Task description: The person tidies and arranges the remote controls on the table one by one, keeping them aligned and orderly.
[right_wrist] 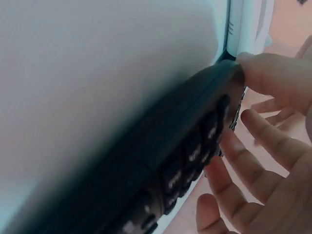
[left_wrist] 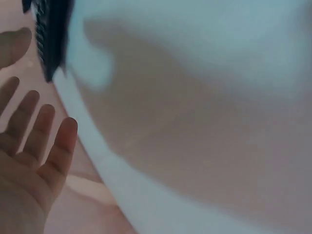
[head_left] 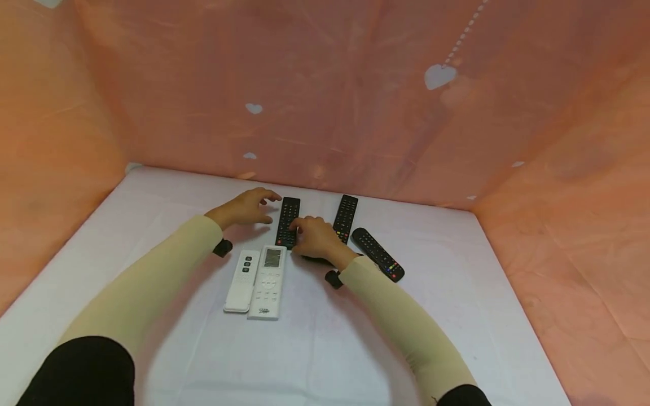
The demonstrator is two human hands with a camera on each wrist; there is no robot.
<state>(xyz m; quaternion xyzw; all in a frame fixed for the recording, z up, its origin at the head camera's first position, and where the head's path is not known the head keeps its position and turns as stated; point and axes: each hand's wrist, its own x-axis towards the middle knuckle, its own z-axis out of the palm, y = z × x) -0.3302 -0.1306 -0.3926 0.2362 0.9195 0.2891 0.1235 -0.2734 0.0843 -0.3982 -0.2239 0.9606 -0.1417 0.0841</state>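
My left hand (head_left: 247, 207) hovers with spread, bent fingers just left of a long black remote control (head_left: 288, 217). The left wrist view shows its fingers (left_wrist: 62, 146) apart, with nothing between them, below the end of that black remote. My right hand (head_left: 316, 239) is over another black remote control (right_wrist: 170, 161), mostly hidden under it in the head view. From the right wrist, the thumb presses that remote's rounded end while the other fingertips sit along its button side. Two white remotes, one plain (head_left: 241, 282) and one with a display (head_left: 267, 287), lie side by side nearest me.
A third black remote (head_left: 345, 217) lies behind my right hand. Another with coloured buttons (head_left: 378, 254) lies slanted beside my right forearm. All rest on a white-covered table (head_left: 431, 327). Orange sheeting (head_left: 330, 101) hangs along the back and both sides.
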